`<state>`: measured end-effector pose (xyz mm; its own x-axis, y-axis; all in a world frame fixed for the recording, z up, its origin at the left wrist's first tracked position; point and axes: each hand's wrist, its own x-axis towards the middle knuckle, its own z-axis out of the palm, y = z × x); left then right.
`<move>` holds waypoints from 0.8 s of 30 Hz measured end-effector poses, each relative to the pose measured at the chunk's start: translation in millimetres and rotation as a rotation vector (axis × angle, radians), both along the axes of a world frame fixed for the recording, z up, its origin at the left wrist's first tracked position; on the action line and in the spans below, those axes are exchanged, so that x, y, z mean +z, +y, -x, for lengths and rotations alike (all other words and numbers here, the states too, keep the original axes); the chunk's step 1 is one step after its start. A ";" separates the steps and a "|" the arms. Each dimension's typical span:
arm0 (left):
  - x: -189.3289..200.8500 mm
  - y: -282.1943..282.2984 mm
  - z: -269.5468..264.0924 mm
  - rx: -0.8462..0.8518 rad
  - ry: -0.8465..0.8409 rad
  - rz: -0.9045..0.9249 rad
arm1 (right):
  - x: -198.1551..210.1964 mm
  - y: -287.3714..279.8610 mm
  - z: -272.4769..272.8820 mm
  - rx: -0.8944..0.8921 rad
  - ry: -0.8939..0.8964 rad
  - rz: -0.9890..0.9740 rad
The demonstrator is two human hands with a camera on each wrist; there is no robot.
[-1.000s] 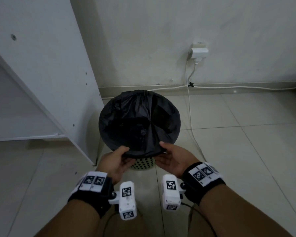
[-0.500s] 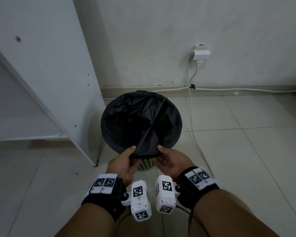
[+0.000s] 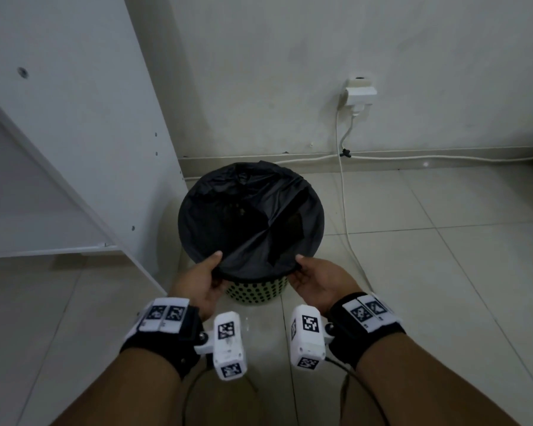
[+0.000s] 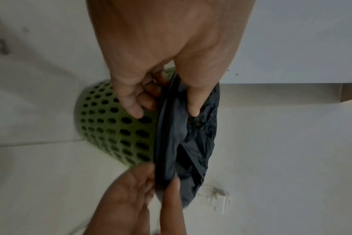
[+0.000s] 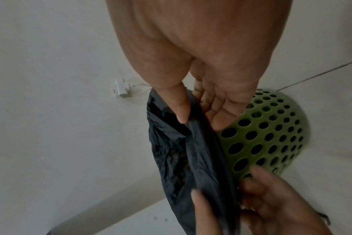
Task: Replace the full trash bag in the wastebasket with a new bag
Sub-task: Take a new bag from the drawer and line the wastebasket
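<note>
A green perforated wastebasket [image 3: 254, 292] [image 4: 114, 127] [image 5: 267, 138] stands on the tiled floor by the wall. A black trash bag [image 3: 250, 219] [image 4: 183, 139] [image 5: 183, 152] is stretched over its mouth and folded over the rim. My left hand [image 3: 211, 276] [image 4: 166, 109] pinches the bag's edge at the near left of the rim, thumb on top, fingers under. My right hand [image 3: 303, 272] [image 5: 199, 120] pinches the edge at the near right in the same way. What lies inside the bag is hidden.
A white cabinet panel [image 3: 83, 124] stands close on the basket's left. A wall plug [image 3: 360, 94] with a white cable [image 3: 348, 238] runs down and along the floor on the right. Bare floor tiles [image 3: 428, 287] spread right and near me.
Both hands slid apart along the near rim, from close together at the front to the left and right sides, and the bag's edge now spreads wider over the rim.
</note>
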<state>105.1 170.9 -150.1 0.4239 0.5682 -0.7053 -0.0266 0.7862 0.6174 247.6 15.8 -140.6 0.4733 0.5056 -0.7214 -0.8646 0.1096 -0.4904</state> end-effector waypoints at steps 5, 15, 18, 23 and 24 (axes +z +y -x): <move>-8.7 -37.9 -12.6 0.033 0.010 -0.009 | -3.8 9.1 23.9 0.047 0.011 -0.042; 1.3 -5.1 -1.8 -0.115 0.021 0.000 | -0.3 -6.0 -12.4 -0.015 -0.087 0.040; 1.2 1.0 1.5 -0.146 0.033 -0.023 | -0.7 -1.3 -12.7 -0.019 -0.051 0.037; -6.4 -11.0 -6.4 -0.054 0.046 -0.065 | -2.6 7.2 -4.5 -0.064 -0.083 -0.006; -6.4 -17.1 -9.9 -0.049 0.046 -0.068 | -3.0 7.4 -1.2 -0.058 -0.087 -0.022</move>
